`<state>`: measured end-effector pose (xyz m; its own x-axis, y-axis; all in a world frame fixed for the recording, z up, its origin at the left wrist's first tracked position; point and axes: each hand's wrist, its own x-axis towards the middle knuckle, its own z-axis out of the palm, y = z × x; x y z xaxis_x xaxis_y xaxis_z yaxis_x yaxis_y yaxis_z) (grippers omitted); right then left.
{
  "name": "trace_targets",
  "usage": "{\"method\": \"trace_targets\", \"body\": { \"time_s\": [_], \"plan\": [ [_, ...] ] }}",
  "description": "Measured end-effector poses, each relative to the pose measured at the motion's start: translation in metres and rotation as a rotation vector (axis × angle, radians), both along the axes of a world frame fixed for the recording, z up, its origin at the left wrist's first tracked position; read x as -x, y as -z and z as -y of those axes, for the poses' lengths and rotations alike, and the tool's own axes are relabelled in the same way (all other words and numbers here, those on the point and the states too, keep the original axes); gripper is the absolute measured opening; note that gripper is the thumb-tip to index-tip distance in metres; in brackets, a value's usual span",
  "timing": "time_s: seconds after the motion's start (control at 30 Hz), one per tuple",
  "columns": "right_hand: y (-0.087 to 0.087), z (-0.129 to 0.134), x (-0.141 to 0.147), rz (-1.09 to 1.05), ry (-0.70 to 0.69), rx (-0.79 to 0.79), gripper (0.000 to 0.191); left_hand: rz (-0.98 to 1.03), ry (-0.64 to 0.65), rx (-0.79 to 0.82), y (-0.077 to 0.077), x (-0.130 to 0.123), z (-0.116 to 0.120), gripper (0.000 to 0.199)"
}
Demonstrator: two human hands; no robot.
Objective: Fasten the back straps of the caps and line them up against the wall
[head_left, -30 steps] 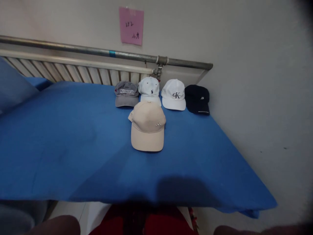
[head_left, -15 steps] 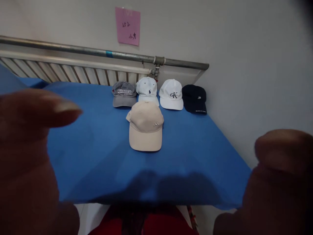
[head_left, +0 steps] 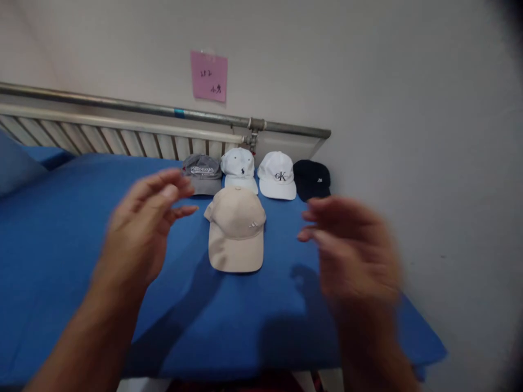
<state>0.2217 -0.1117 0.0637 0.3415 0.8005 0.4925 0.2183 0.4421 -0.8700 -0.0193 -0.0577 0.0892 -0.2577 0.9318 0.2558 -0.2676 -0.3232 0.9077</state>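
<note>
A beige cap (head_left: 237,228) lies brim toward me on the blue surface (head_left: 245,326). Behind it stand a grey cap (head_left: 202,177), a pale blue cap (head_left: 239,169), a white cap (head_left: 277,175) and a black cap (head_left: 312,179) in a row. To the left of the beige cap hovers my left hand (head_left: 143,223), fingers bent but apart, holding nothing. On the right, my right hand (head_left: 353,250) is raised and slightly blurred, its fingers parted and nothing between them. Neither hand touches a cap.
Along the back wall run a white radiator (head_left: 122,141) and a metal pipe (head_left: 139,107). A pink note (head_left: 209,76) hangs above them. A grey wall (head_left: 429,163) borders the right side, and a blue bulky item (head_left: 16,166) sits at the far left.
Both hands have moved forward from close to the camera and nearer each other, to either side of the beige cap. The view has shifted, so the caps appear lower.
</note>
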Motion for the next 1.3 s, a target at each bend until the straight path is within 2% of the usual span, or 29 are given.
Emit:
{"method": "trace_targets", "body": {
  "time_s": [0.07,0.13,0.17,0.23,0.33,0.53,0.67,0.8,0.93,1.07,1.2,1.3],
  "plan": [
    [0.016,-0.018,-0.002,0.158,-0.007,0.172,0.029,-0.083,0.044,0.311,0.025,-0.004,-0.028,0.031],
    [0.044,-0.038,-0.009,0.330,-0.011,0.360,0.030,-0.173,0.095,0.541,0.054,-0.005,-0.056,0.032],
    [0.059,-0.047,-0.014,0.366,-0.006,0.418,0.031,-0.174,0.110,0.594,0.068,-0.004,-0.067,0.031],
    [0.084,-0.064,-0.024,0.283,0.035,0.513,0.030,-0.172,0.128,0.640,0.089,-0.004,-0.084,0.026],
    [0.101,-0.086,-0.032,0.122,0.057,0.609,0.024,-0.196,0.167,0.693,0.106,-0.004,-0.098,0.017],
    [0.098,-0.126,-0.031,-0.098,-0.117,0.719,0.022,-0.206,0.314,0.617,0.122,-0.009,-0.110,0.026],
    [0.099,-0.140,-0.031,-0.252,-0.185,0.708,0.025,-0.174,0.397,0.555,0.132,-0.009,-0.114,0.034],
    [0.102,-0.147,-0.027,-0.400,-0.241,0.666,0.027,-0.117,0.413,0.493,0.137,-0.008,-0.115,0.039],
    [0.102,-0.151,-0.022,-0.539,-0.266,0.612,0.030,0.016,0.352,0.432,0.139,-0.008,-0.115,0.039],
    [0.103,-0.152,-0.019,-0.659,-0.254,0.571,0.033,0.223,0.315,0.465,0.136,-0.008,-0.114,0.037],
    [0.103,-0.152,-0.018,-0.743,-0.216,0.538,0.032,0.355,0.404,0.485,0.131,-0.008,-0.113,0.048],
    [0.103,-0.152,-0.018,-0.791,-0.187,0.507,0.033,0.409,0.461,0.516,0.128,-0.011,-0.110,0.037]
  ]
}}
